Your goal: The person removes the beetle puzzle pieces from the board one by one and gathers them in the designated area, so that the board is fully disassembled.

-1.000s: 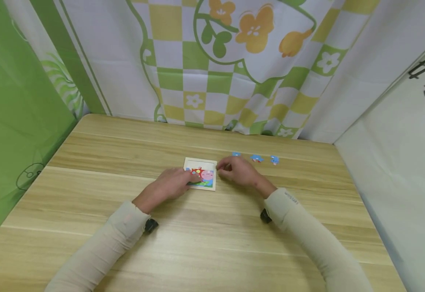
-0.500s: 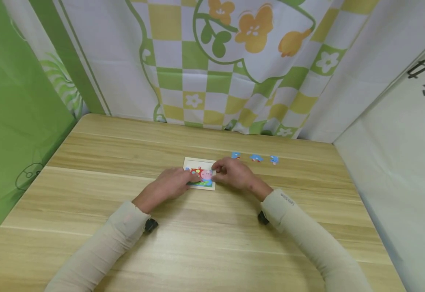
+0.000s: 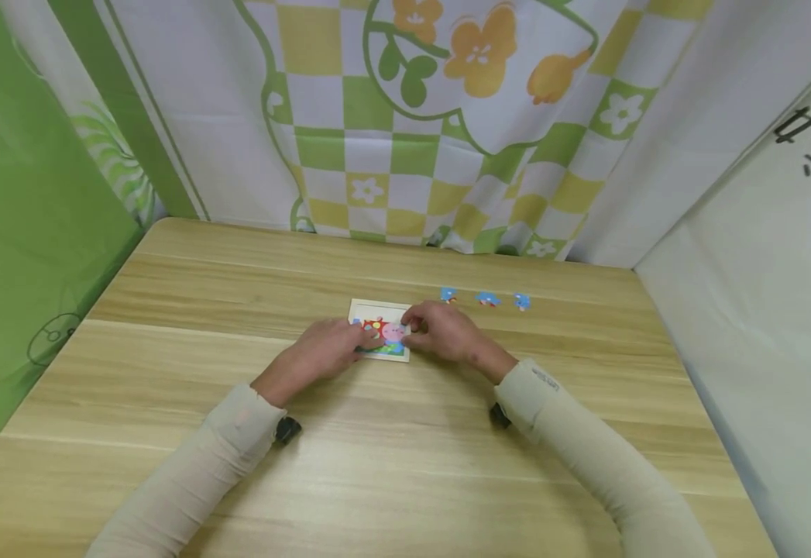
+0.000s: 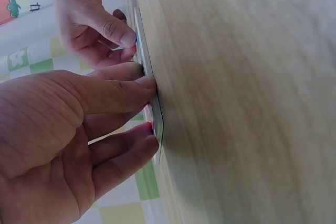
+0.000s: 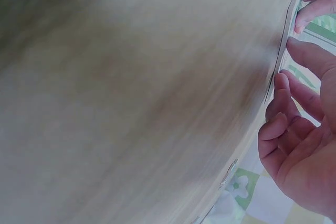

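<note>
A small framed jigsaw puzzle (image 3: 394,333) lies on the table between both hands. Its lower part shows a pink pig face, red and green; the upper strip is pale inside a light wooden frame (image 3: 377,302). My left hand (image 3: 324,349) holds the frame's left side, thumb lying over the picture; the left wrist view shows its thumb and fingertips (image 4: 147,83) on the board's rim. My right hand (image 3: 450,333) grips the right edge between thumb and fingers. In the right wrist view that hand (image 5: 307,145) has its thumb and index fingertips at the edge. Any piece under its fingertips is hidden.
Three loose blue puzzle pieces lie in a row behind the right hand: a left one (image 3: 448,294), a middle one (image 3: 488,299) and a right one (image 3: 522,301). A checkered curtain (image 3: 412,155) hangs at the wooden table's (image 3: 405,465) far edge.
My right hand has moved slightly left, from beside the frame onto its right edge, uncovering more of the nearest loose piece. The left hand stays put on the puzzle.
</note>
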Available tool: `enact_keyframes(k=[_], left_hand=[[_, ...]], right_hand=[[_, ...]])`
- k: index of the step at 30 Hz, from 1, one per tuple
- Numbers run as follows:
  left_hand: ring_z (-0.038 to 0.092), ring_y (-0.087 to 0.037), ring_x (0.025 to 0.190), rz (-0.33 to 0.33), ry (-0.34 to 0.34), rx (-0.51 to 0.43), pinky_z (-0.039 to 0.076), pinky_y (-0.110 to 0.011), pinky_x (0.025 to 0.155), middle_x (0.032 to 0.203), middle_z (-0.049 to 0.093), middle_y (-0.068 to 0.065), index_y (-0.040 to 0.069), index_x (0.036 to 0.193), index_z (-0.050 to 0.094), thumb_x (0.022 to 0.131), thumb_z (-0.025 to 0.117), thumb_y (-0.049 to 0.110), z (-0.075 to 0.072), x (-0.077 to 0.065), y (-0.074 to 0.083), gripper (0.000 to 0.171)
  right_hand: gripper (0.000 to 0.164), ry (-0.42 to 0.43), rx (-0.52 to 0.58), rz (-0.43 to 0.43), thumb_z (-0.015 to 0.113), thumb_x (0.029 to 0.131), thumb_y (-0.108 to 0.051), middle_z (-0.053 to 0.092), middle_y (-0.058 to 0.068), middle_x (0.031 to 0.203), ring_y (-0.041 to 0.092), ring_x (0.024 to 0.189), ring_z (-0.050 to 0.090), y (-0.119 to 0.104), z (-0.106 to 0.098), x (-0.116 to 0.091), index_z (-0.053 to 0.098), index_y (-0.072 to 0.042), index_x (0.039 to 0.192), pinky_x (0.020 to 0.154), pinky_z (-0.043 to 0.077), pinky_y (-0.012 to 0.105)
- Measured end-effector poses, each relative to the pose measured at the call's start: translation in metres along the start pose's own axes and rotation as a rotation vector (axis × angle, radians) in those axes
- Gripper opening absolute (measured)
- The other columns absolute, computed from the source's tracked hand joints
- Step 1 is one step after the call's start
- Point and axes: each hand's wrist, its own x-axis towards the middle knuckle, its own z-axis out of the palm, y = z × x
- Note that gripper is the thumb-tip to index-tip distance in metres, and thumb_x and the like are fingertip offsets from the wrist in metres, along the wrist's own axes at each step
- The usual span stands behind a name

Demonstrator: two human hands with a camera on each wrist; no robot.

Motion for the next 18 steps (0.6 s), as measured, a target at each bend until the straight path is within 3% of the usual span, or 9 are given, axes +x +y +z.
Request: enact_keyframes(k=[10, 18], left_hand=[[0.064, -0.024, 0.077, 0.007, 0.029, 0.014, 0.053, -0.04, 0.062, 0.103, 0.071, -0.01, 0.028, 0.131, 0.073, 0.095, 0.074, 0.013, 0.0, -0.003, -0.0005, 0.039], [0.063, -0.023, 0.076, 0.013, 0.023, 0.007, 0.053, -0.039, 0.063, 0.103, 0.072, -0.011, 0.027, 0.132, 0.073, 0.097, 0.072, 0.013, -0.0001, -0.0018, -0.0011, 0.038]], right_hand=[[0.029, -0.008, 0.031, 0.022, 0.083, 0.09, -0.021, 0.068, -0.002, 0.094, 0.014, 0.087, 0.061, -0.0013, -0.0004, 0.0027, 0.072, -0.006, 0.113, 0.08, 0.051, 0.034], [0.028, -0.003, 0.021, 0.043, 0.083, 0.089, -0.02, 0.068, -0.001, 0.094, 0.014, 0.087, 0.062, -0.0049, -0.0008, 0.0022, 0.073, -0.006, 0.111, 0.08, 0.05, 0.034]])
